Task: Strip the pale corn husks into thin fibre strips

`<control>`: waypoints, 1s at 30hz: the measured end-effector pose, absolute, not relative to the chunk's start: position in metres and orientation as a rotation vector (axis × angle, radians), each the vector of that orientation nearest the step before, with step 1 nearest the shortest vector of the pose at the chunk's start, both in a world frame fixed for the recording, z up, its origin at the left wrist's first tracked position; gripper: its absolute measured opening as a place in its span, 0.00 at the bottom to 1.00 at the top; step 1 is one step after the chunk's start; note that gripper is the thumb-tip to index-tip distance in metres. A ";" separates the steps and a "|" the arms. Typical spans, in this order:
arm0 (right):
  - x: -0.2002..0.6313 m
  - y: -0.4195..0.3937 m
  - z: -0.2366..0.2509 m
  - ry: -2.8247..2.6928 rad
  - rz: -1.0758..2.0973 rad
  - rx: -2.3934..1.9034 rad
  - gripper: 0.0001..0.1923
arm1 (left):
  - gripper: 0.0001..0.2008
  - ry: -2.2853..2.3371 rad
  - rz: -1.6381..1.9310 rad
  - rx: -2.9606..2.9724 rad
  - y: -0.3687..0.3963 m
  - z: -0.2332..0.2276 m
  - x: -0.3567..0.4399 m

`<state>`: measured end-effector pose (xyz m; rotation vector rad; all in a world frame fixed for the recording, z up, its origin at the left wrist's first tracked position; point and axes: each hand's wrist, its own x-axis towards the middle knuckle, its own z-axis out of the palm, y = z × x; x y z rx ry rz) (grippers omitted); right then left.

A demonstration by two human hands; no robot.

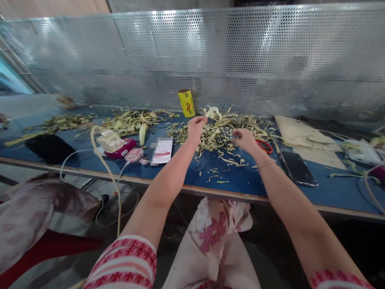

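Note:
My left hand [197,127] is raised above the pile of pale green, dry-looking plant strips [215,138], its fingers pinched together. Whatever it may hold is too small to make out. At the pile's right side, my right hand [243,138] has its fingers curled inward, pointing left; a dark patch shows at the fingertips, but I cannot tell what it is. Red-handled scissors [264,147] lie beside my right wrist, partly hidden by it. Behind the pile, a whitish curled bundle [213,112] rests near a yellow cardboard tube [186,103] standing upright.
A perforated metal panel [192,52] closes off the back of the blue table [240,182]. A black phone [297,168] and a beige sheet [306,140] lie to the right. Leftward are a printed card [164,150], a pink device [134,155] with cable, and another strip pile [124,122].

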<state>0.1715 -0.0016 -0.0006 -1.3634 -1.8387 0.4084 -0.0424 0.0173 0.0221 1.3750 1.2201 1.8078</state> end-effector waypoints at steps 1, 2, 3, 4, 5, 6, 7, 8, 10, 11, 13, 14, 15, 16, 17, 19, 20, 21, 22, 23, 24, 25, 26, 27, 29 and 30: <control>0.171 -0.003 -0.003 -1.960 0.339 -1.415 0.11 | 0.04 1.229 1.808 1.429 0.018 0.022 -0.045; 0.170 -0.005 -0.005 -2.064 0.290 -1.442 0.10 | 0.04 1.227 1.795 1.480 0.018 0.021 -0.047; 0.169 -0.007 -0.006 -2.150 0.265 -1.448 0.09 | 0.05 1.221 1.776 1.520 0.018 0.020 -0.048; 0.167 -0.009 -0.007 -2.222 0.264 -1.440 0.10 | 0.06 1.224 1.761 1.547 0.017 0.019 -0.048; 0.166 -0.010 -0.008 -2.279 0.277 -1.426 0.11 | 0.06 1.226 1.749 1.555 0.017 0.018 -0.047; 0.165 -0.011 -0.008 -2.327 0.291 -1.407 0.11 | 0.07 1.224 1.741 1.550 0.017 0.017 -0.045; 0.164 -0.012 -0.008 -2.364 0.299 -1.389 0.11 | 0.07 1.218 1.734 1.540 0.018 0.016 -0.044; 0.163 -0.013 -0.008 -2.383 0.301 -1.383 0.11 | 0.06 1.209 1.726 1.531 0.018 0.015 -0.042; 0.161 -0.013 -0.009 -2.363 0.286 -1.410 0.11 | 0.05 1.182 1.725 1.520 0.020 0.013 -0.040; 0.160 -0.012 -0.010 -2.335 0.274 -1.432 0.11 | 0.04 1.171 1.729 1.519 0.020 0.013 -0.040; 0.158 -0.012 -0.011 -2.289 0.267 -1.459 0.13 | 0.03 1.171 1.752 1.510 0.022 0.014 -0.041; 0.157 -0.011 -0.012 -2.281 0.260 -1.460 0.14 | 0.03 1.183 1.771 1.500 0.023 0.014 -0.043; 0.157 -0.011 -0.013 -2.283 0.242 -1.455 0.16 | 0.03 1.198 1.795 1.484 0.024 0.015 -0.045; 0.156 -0.010 -0.014 -2.294 0.214 -1.447 0.17 | 0.03 1.209 1.821 1.465 0.025 0.015 -0.047; 0.155 -0.010 -0.015 -2.308 0.178 -1.438 0.18 | 0.03 1.217 1.845 1.442 0.026 0.016 -0.049; 0.152 -0.009 -0.017 -2.332 0.102 -1.422 0.20 | 0.03 1.231 1.873 1.393 0.028 0.016 -0.053; 0.151 -0.009 -0.018 -2.340 0.075 -1.425 0.21 | 0.03 1.240 1.868 1.376 0.029 0.015 -0.054; 0.150 -0.009 -0.019 -2.344 0.057 -1.437 0.21 | 0.02 1.250 1.852 1.367 0.031 0.014 -0.054; 0.148 -0.010 -0.019 -2.347 0.047 -1.457 0.21 | 0.02 1.262 1.829 1.370 0.032 0.013 -0.054; 0.146 -0.011 -0.020 -2.352 0.044 -1.482 0.20 | 0.02 1.274 1.805 1.380 0.032 0.012 -0.054; 0.145 -0.012 -0.020 -2.361 0.046 -1.511 0.20 | 0.02 1.286 1.783 1.394 0.033 0.012 -0.053; 0.144 -0.013 -0.020 -2.373 0.052 -1.538 0.20 | 0.02 1.295 1.765 1.409 0.033 0.011 -0.052; 0.143 -0.015 -0.020 -2.387 0.060 -1.559 0.20 | 0.02 1.301 1.754 1.419 0.033 0.011 -0.050; 0.142 -0.016 -0.020 -2.400 0.066 -1.573 0.21 | 0.02 1.306 1.751 1.422 0.033 0.011 -0.049; 0.142 -0.019 -0.019 -2.413 0.053 -1.564 0.21 | 0.02 1.306 1.761 1.408 0.032 0.011 -0.048; 0.141 -0.021 -0.019 -2.414 0.033 -1.540 0.22 | 0.02 1.302 1.770 1.393 0.031 0.012 -0.048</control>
